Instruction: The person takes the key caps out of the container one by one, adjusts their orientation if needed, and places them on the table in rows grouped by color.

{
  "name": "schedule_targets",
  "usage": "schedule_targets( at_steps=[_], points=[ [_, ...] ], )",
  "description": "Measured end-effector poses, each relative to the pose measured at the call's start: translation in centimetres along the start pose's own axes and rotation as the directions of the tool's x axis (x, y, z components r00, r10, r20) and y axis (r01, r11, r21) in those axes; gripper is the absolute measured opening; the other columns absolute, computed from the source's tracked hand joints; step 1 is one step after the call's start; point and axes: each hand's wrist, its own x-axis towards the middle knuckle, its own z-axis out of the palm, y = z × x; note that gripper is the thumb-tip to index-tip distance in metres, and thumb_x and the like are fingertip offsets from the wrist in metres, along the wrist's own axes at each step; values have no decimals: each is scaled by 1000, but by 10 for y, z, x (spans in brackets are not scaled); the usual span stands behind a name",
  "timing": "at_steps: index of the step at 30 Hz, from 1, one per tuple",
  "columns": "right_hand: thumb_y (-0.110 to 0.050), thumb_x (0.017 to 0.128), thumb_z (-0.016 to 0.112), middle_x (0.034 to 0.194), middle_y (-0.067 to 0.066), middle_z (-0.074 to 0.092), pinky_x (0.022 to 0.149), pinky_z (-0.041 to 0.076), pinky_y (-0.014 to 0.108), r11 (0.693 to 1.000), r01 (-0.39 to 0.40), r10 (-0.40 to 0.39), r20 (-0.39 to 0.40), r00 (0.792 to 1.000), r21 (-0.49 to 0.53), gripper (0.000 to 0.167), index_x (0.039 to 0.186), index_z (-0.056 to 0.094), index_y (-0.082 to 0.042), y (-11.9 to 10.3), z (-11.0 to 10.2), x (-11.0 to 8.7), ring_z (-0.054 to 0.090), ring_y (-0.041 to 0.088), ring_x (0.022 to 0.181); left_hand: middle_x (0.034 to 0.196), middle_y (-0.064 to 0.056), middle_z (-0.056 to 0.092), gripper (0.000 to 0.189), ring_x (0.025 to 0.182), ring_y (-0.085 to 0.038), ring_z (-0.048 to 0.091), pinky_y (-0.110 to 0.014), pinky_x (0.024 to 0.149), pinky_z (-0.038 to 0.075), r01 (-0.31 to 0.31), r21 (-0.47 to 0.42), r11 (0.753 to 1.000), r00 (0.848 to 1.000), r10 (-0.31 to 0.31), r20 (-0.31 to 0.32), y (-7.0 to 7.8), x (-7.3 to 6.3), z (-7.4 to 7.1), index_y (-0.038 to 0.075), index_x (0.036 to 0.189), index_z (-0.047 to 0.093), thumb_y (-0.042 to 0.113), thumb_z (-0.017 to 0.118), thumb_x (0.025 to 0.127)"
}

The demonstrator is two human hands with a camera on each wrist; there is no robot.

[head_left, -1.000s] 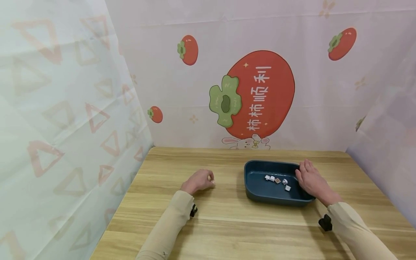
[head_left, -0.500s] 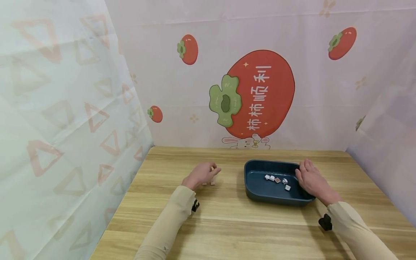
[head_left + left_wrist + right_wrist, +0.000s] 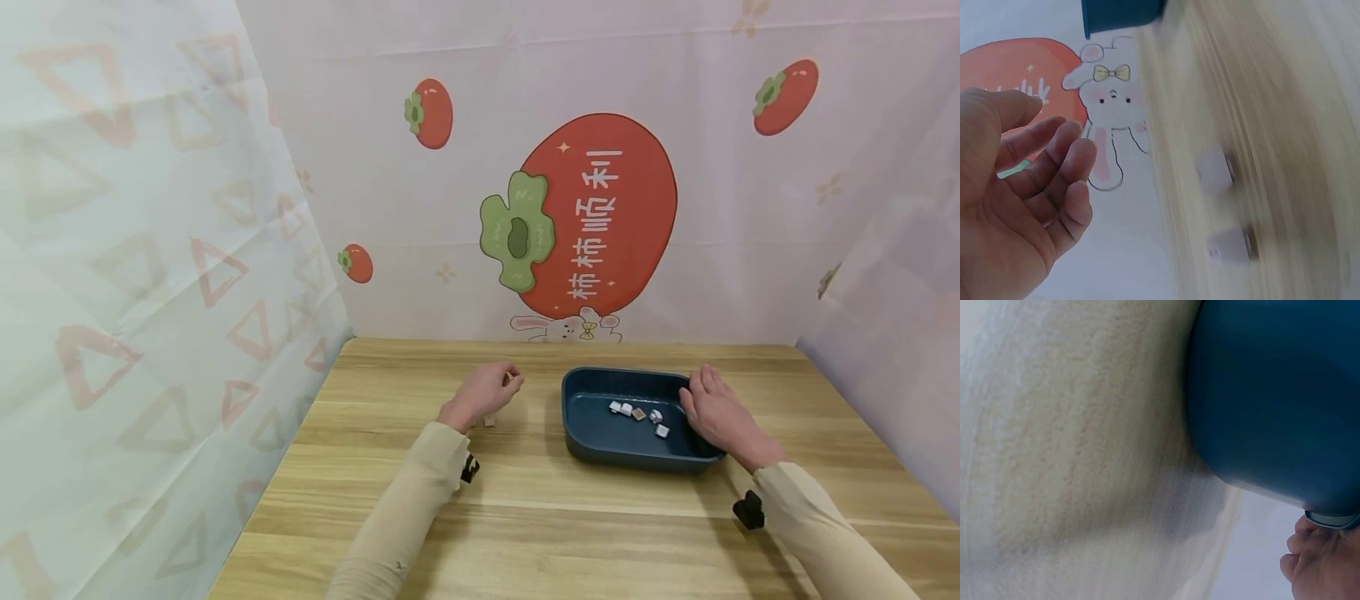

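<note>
My left hand is raised over the table, left of the dark blue tray. Its fingers are loosely curled in the left wrist view, with a gap between thumb and index finger and no object visible in the palm. Two small pale blocks, a nearer one and another, lie blurred on the table beside it. My right hand holds the tray's right end at the rim, thumb on the inner side. Inside the tray are several small white blocks and a brownish one.
The wooden table ends at the back against a white cloth printed with persimmons and a rabbit. More patterned cloth hangs along the left side.
My left hand has risen from the pale blocks and moved right and back, leaving two of them on the table. The right hand and the tray have stayed put.
</note>
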Motion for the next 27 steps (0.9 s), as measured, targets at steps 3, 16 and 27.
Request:
schedule_targets(
  at_steps=[3, 16, 27],
  points=[
    [-27, 107, 30, 148, 47, 17, 111, 21, 66, 1000, -4, 4, -1, 1000, 2, 62, 139, 25, 25, 2, 1, 1, 19, 59, 138, 84, 3, 67, 25, 69, -8, 56, -23, 64, 47, -3, 6, 1000, 1000, 3, 1, 7, 4, 3, 13, 108, 68, 31, 53, 101],
    [-27, 106, 33, 146, 47, 22, 108, 24, 69, 999, 10, -11, -31, 999, -45, 60, 139, 27, 24, 7, 8, 2, 24, 60, 136, 83, 4, 66, 21, 71, -8, 56, -20, 64, 46, -94, 45, 995, 996, 94, -2, 42, 18, 19, 14, 105, 68, 27, 53, 100],
    [-28, 106, 37, 148, 47, 15, 110, 20, 69, 998, 17, -17, -6, 1000, -56, 64, 141, 23, 24, 3, 5, -1, 18, 61, 138, 83, 7, 61, 18, 71, -8, 53, -16, 61, 44, -122, -24, 992, 993, 122, 0, 74, 23, 35, 18, 107, 66, 29, 53, 101]
  ],
)
